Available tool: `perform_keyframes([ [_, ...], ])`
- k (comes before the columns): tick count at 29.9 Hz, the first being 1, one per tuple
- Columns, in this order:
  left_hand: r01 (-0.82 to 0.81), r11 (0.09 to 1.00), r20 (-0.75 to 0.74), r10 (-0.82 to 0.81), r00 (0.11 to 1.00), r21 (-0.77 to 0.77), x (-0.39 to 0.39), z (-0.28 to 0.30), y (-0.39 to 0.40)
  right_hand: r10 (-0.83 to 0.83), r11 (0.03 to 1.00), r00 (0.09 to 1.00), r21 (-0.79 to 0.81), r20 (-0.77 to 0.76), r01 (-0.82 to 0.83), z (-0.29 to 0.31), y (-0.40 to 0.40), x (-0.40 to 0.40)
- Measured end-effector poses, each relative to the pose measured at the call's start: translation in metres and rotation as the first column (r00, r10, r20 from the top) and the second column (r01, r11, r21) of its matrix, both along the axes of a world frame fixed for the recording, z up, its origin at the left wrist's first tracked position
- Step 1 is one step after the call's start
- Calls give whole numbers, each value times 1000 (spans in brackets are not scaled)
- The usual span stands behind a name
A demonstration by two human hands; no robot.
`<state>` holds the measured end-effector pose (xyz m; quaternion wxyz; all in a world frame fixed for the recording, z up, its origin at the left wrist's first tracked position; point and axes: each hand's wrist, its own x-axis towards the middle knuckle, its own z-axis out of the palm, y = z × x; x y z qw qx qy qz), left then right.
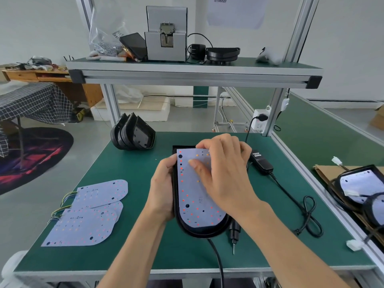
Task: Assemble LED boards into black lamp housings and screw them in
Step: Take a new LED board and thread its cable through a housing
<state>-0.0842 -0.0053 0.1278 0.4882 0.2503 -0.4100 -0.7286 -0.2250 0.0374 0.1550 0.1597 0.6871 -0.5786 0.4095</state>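
A black lamp housing (188,230) lies on the green table (128,169) in the middle of the view. A white LED board (191,196) with red and orange dots sits inside it. My left hand (163,188) grips the housing's left rim, fingers curled round the edge. My right hand (223,171) lies flat on the board's upper right part, thumb and fingers pressing down on it. Three loose LED boards (89,213) with wire tails lie at the left. An electric screwdriver (234,233) rests beside the housing's lower right edge.
A stack of empty black housings (133,133) stands at the table's far left. A power adapter (261,163) and its coiled cable (309,217) lie at the right. Finished lamps (357,188) sit on cardboard further right. The upper shelf holds a screw feeder (166,35).
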Motion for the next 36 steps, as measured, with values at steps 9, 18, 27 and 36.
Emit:
perform_keyframes([
  [9,-44,999,-23,45,999,19,1,-2,2,212,906,877,250,432,-342,-14,16,-8],
  [18,86,996,41,-87,995,21,-1,-8,14,163,917,628,118,761,-381,-9,22,-11],
  [27,22,995,112,-11,994,-97,-6,-5,21,215,896,564,69,797,-439,-12,36,-8],
  [36,0,994,22,2,1000,-107,9,-7,16,133,903,679,193,722,-383,-5,35,-17],
])
